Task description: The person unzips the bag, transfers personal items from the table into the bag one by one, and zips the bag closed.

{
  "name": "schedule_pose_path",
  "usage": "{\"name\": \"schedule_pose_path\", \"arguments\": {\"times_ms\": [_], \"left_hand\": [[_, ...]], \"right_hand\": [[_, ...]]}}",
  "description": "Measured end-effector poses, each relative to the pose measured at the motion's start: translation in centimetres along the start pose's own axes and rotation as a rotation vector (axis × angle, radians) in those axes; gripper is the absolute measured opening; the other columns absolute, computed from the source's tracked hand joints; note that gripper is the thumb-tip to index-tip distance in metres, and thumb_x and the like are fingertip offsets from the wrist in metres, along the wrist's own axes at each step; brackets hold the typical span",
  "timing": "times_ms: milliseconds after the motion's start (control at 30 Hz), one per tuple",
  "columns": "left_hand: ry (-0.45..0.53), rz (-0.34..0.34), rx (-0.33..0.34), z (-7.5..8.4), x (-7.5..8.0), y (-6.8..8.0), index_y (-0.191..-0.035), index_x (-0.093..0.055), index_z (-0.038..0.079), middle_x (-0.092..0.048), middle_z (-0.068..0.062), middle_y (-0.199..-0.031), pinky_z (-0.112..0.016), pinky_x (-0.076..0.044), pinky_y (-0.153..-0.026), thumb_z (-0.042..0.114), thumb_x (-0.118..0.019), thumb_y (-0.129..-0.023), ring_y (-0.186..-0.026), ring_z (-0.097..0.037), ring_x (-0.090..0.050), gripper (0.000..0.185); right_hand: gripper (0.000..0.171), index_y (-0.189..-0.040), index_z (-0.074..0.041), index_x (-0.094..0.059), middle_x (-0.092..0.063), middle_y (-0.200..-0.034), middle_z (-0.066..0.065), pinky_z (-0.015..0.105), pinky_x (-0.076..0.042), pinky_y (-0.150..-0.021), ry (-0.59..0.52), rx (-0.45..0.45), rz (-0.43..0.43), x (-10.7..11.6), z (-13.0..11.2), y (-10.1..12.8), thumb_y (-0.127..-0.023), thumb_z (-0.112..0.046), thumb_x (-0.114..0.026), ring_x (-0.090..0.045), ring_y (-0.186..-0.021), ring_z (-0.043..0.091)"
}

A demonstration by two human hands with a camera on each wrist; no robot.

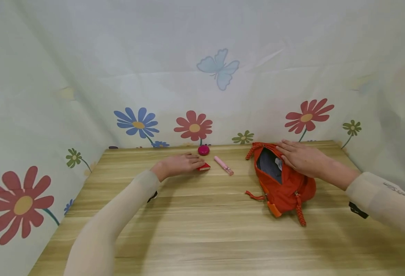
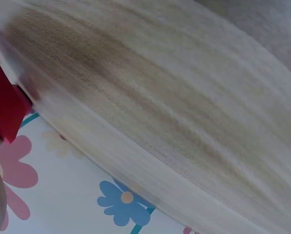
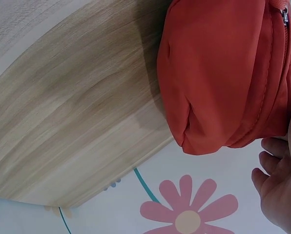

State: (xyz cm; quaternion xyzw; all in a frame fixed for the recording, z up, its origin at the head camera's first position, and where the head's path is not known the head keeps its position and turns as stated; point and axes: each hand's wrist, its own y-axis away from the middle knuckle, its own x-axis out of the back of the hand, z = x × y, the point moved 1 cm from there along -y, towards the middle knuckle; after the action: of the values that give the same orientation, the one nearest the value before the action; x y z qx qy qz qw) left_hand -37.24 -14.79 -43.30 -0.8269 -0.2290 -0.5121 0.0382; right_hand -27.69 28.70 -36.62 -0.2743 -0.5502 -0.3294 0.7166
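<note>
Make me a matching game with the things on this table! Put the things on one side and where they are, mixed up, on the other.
Things:
1. bag
2. red box
3. pink tube
4. round pink case

Places:
A. by the back edge of the table
B. under the right hand
C. between the box and the bag
D. at the left hand's fingertips

Pairs: 1-B, 2-D, 3-C, 4-A

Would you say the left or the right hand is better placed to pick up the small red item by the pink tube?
Left, probably. The left hand already touches the small red item, while the right hand rests flat on the open orange bag, beyond the pink tube.
</note>
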Motion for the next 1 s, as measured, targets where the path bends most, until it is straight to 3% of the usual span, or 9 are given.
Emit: {"name": "schedule_pose_path", "arguments": {"times_ms": [200,433,767,1000], "left_hand": [[0.018,0.097,-0.005,-0.1,0.6,0.7,-0.153,-0.045,0.009,-0.05,-0.008,-0.154,-0.044,-0.039,-0.115,0.007,-0.072,-0.094,-0.14,-0.025,-0.049,0.065],[0.038,0.178,-0.026,0.2,2.6,0.6,-0.154,-0.044,0.007,-0.048,-0.01,-0.155,-0.045,-0.035,-0.118,0.002,-0.07,-0.094,-0.143,-0.027,-0.046,0.065],[0.052,0.25,-0.06,0.7,4.0,0.3,-0.154,-0.044,0.007,-0.047,-0.011,-0.156,-0.045,-0.038,-0.116,0.0,-0.071,-0.093,-0.143,-0.028,-0.045,0.067],[0.056,0.281,-0.085,1.2,5.2,-0.7,-0.154,-0.044,0.008,-0.046,-0.01,-0.156,-0.045,-0.039,-0.115,0.005,-0.072,-0.093,-0.144,-0.028,-0.044,0.068]], "right_hand": [[0.052,-0.147,0.009,-0.046,-0.043,-0.153,0.028,0.056,-0.035,-0.115,-0.006,0.0,-0.012,0.0,0.0,0.0,-0.104,-0.02,-0.055,-0.038,-0.144,0.045],[0.051,-0.146,0.01,-0.047,-0.043,-0.153,0.029,0.056,-0.034,-0.115,-0.012,-0.003,-0.015,0.2,0.0,0.0,-0.104,-0.019,-0.055,-0.037,-0.143,0.046],[0.051,-0.146,0.009,-0.047,-0.044,-0.152,0.028,0.056,-0.035,-0.115,-0.024,-0.004,-0.001,-0.1,-0.1,0.0,-0.104,-0.02,-0.055,-0.038,-0.143,0.046],[0.051,-0.145,0.011,-0.048,-0.044,-0.152,0.029,0.056,-0.035,-0.115,-0.024,-0.002,-0.002,0.3,-0.2,0.0,-0.104,-0.019,-0.055,-0.038,-0.143,0.046]]}}
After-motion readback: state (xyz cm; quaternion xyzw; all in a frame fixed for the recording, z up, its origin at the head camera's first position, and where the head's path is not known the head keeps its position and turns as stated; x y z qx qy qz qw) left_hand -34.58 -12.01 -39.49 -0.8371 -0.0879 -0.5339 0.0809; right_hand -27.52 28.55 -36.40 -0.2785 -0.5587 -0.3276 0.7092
